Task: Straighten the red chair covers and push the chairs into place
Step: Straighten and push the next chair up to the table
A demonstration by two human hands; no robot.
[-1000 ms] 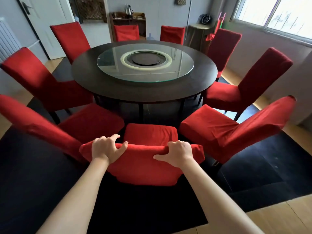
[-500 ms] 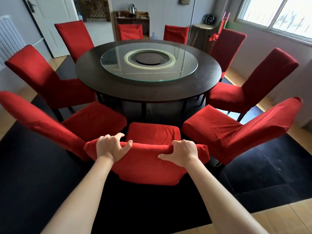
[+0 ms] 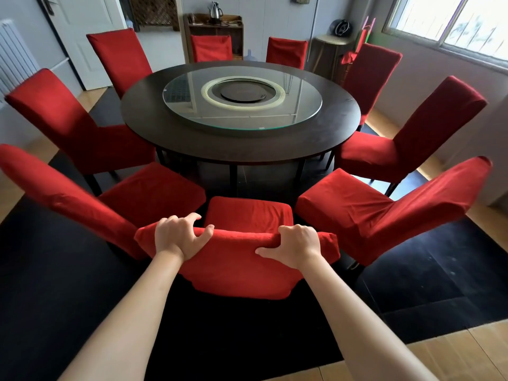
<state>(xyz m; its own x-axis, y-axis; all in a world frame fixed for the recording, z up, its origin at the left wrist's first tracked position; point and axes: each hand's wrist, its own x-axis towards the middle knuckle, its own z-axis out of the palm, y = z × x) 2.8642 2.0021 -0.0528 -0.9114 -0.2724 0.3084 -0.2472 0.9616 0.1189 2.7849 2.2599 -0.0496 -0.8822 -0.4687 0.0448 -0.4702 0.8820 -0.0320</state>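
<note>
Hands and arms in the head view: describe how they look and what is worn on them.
Both forearms are bare from the bottom edge of the picture up to the wrists; no sleeves show. The left hand and the right hand wear no gloves, and no rings, watch or bracelet can be seen.

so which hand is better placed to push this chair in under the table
Neither alone: left hand and right hand both grip the top of the chair back, evenly either side of centre. A push from both would likely run straight toward the table.
</note>
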